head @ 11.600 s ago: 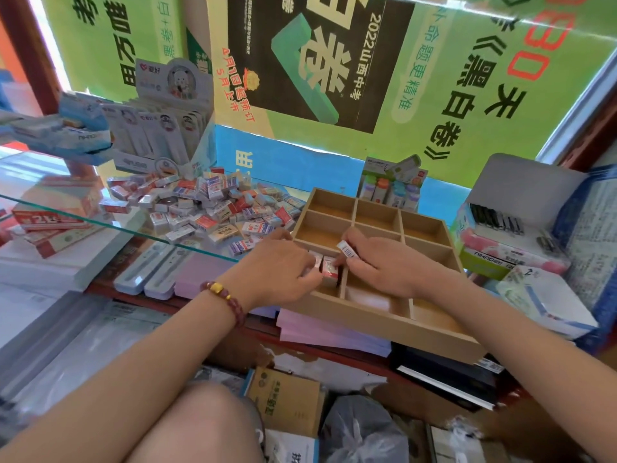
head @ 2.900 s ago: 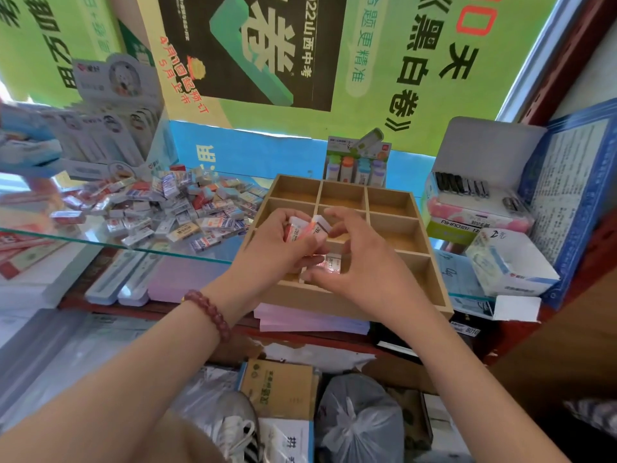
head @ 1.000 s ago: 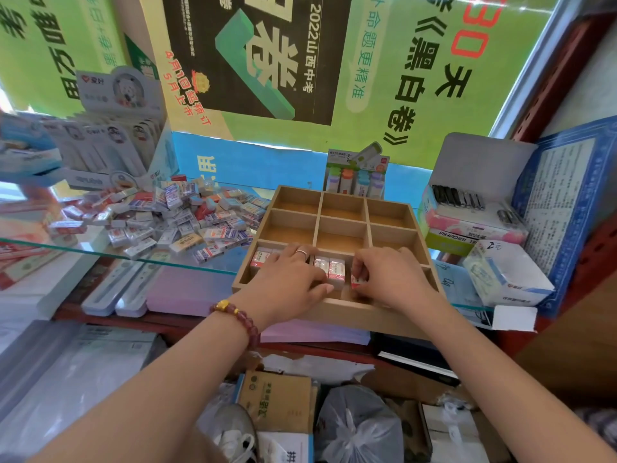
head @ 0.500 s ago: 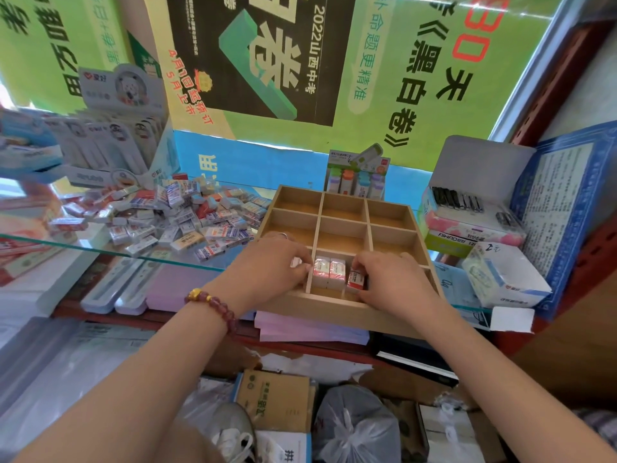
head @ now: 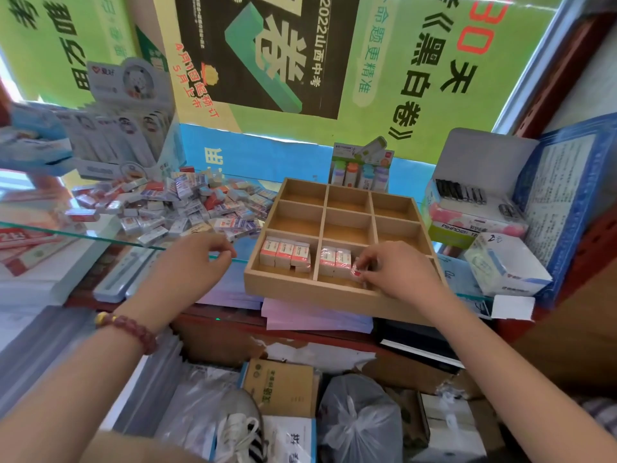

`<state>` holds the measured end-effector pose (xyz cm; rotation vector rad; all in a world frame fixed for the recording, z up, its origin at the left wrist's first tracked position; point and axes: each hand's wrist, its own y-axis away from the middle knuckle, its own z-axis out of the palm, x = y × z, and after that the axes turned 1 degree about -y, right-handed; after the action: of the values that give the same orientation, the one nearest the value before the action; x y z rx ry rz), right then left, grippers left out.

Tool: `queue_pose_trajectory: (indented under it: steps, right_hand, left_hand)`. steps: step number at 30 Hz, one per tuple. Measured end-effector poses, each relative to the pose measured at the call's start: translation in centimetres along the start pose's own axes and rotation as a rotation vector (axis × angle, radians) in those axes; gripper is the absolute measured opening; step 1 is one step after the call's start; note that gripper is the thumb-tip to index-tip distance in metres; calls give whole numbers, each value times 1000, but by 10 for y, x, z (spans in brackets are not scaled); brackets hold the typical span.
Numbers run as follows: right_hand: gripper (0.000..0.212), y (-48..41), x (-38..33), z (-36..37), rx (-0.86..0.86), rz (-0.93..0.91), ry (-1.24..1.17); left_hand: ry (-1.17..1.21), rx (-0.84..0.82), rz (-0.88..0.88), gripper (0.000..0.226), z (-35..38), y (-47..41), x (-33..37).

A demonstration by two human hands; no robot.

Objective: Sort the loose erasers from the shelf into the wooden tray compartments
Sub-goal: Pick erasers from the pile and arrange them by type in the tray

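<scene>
Left hand [head: 200,259] has left wooden tray [head: 317,293], now beside eraser pile [head: 187,208], fingers loosely curled, empty. Right hand [head: 394,274] pinches third eraser [head: 356,271] in near-middle compartment. Near-left compartment holds a row; refill grab next.

You've got a tan wooden tray [head: 317,295], salmon-and-white sleeved erasers [head: 283,252], a red, white and lilac eraser pile [head: 187,208], and a dark-red bead bracelet [head: 135,329] with one gold bead.
</scene>
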<state>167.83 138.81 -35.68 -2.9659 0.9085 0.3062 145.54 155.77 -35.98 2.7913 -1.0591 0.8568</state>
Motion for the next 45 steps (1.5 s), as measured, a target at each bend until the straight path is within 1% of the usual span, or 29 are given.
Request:
queue_pose_trajectory:
  steps: [1,2,4,5,7,11,14,16,18,20,22,24,25,28,30,32,35,37,39,41,43,45]
  right_hand:
    - [21,2,-1,-3,-18,0,15]
    - [21,4,-4,-7,-24,1,87]
    - [23,6,-16,-13,90,-28,275]
    - [24,7,-26,-16,166,-70,300]
    - [23,4,-51,-22,237,-174,198]
    - [21,-29,-107,-17,165,-381,86]
    - [20,-73,-138,1,77,-458,-130]
    - [22,-104,-157,12,77,-458,-240]
    - [29,-133,-174,20,103,-422,-297]
    - [43,-158,-189,26,89,-359,-303]
    - [51,-178,-200,31,30,-299,-232]
    - [47,-190,-206,37,-20,-263,-139]
    - [42,-195,-208,40,-13,-253,-126]
    - [29,-206,-206,48,60,-238,-201]
    - [29,-206,-200,46,79,-229,-295]
    - [36,-202,-193,37,95,-232,-389]
    - [45,-186,-185,18,113,-253,-443]
    - [46,-169,-183,7,95,-306,-456]
    - [48,-145,-183,-4,18,-403,-447]
    - [47,-120,-185,-10,-52,-505,-437]
    - [42,-101,-189,-11,-60,-601,-410]
    - [40,-93,-189,-8,-48,-659,-390]
  left_hand:
    - [15,-7,-19,18,-2,3,-5]
    - [32,-12,-29,18,-4,5,-10]
    - [86,-1,-35,18,-9,6,-19]
    - [112,11,-37,19,-11,6,-24]
    - [126,35,-46,18,-15,7,-30]
    - [146,93,-62,19,-21,8,-44]
    - [139,119,-69,19,-24,6,-53]
    - [141,136,-64,18,-25,5,-58]
    - [159,133,-62,18,-25,5,-61]
    - [165,132,-60,18,-25,4,-63]
    - [163,145,-61,17,-26,3,-65]
    - [180,170,-57,17,-26,2,-65]
    - [193,184,-56,18,-26,3,-64]
    - [223,217,-61,19,-26,4,-63]
    - [232,224,-67,20,-27,2,-63]
    - [244,222,-63,25,-27,-1,-65]
    - [272,211,-70,47,-23,-4,-65]
    - [305,221,-85,60,-19,-6,-62]
    - [337,237,-75,65,-16,-8,-57]
    - [396,224,-40,62,-14,-10,-50]
    - [516,161,5,52,-13,-11,-42]
    - [631,101,28,39,-12,-12,-33]
